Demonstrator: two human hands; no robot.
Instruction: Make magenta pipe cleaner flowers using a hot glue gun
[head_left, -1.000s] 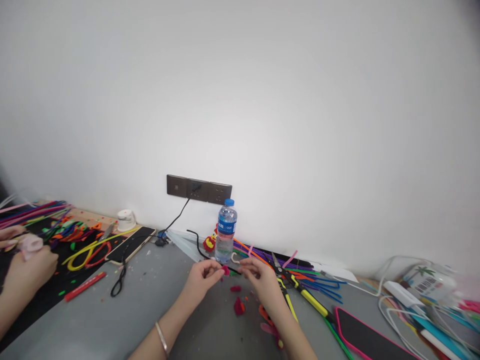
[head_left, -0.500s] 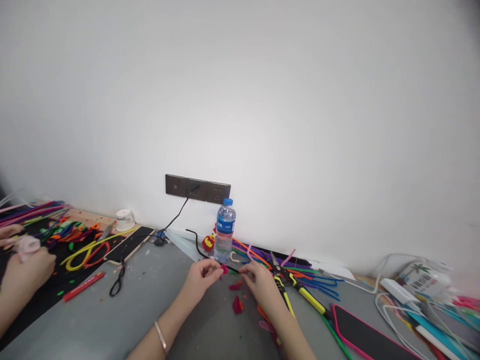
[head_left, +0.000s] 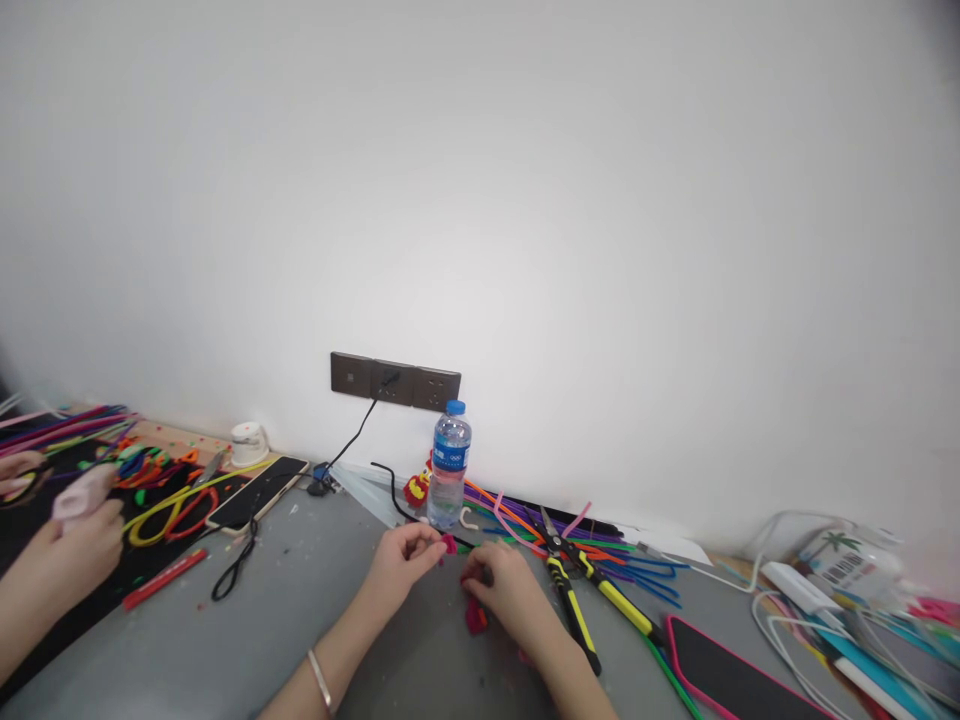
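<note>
My left hand (head_left: 409, 562) is closed in a pinch on a small magenta fuzzy piece (head_left: 448, 544). A black pipe cleaner (head_left: 394, 495) runs from beside the bottle, passes behind my left fingers and comes out towards my right hand. My right hand (head_left: 506, 583) is just to the right, thumb and fingers curled together low over the table. Whatever is between its fingertips is hidden. A red fuzzy scrap (head_left: 475, 617) lies right below them. Behind my hands stand a water bottle (head_left: 451, 465) and a small red and yellow figure (head_left: 418, 487).
Long-nose pliers (head_left: 553, 545) with yellow-black handles lie on several coloured pipe cleaners (head_left: 637, 570) to the right. A pink-edged phone (head_left: 739, 675) is nearer. Leftward are another phone (head_left: 259, 493), a red marker (head_left: 165, 580) and another person's hand (head_left: 86, 545) holding a pale pink thing.
My right hand has drawn back from the black pipe cleaner and dropped towards the red scraps. My left hand stays put with the magenta piece. The other person's hands have shifted.
</note>
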